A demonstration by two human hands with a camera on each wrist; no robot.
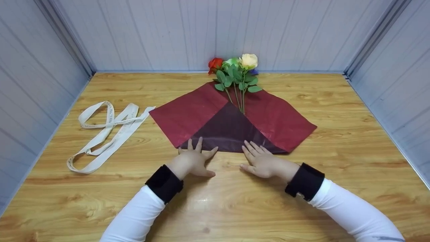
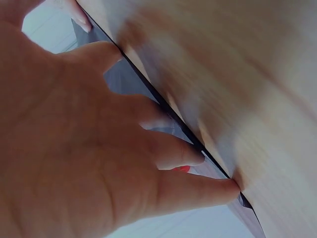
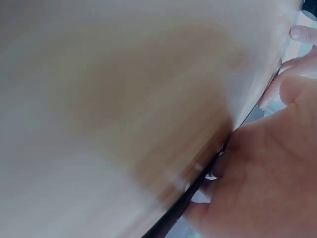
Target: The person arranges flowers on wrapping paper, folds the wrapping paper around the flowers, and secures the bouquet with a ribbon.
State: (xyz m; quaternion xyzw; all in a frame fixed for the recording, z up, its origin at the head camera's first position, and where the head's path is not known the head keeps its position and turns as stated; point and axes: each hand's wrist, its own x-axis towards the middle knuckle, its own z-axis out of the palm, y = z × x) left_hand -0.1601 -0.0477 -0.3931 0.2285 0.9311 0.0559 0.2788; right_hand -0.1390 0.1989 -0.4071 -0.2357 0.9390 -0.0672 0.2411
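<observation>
Two hands down, your left hand [image 1: 191, 163] and right hand [image 1: 265, 164], fingers extended and grasping nothing, tips on the folded near edge of the red wrapping paper [image 1: 191, 117], white ribbon [image 1: 117, 143] left of your left fingers, flowers [image 1: 232, 71] beyond all fingertips.

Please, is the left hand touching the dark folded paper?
Touching: the left wrist view shows fingertips of the left hand resting on the dark paper, right at its folded edge.

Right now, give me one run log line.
left hand: touching paper along fold | right hand: same | flowers: lower ends under flap | ribbon: loose on table, left of paper
</observation>
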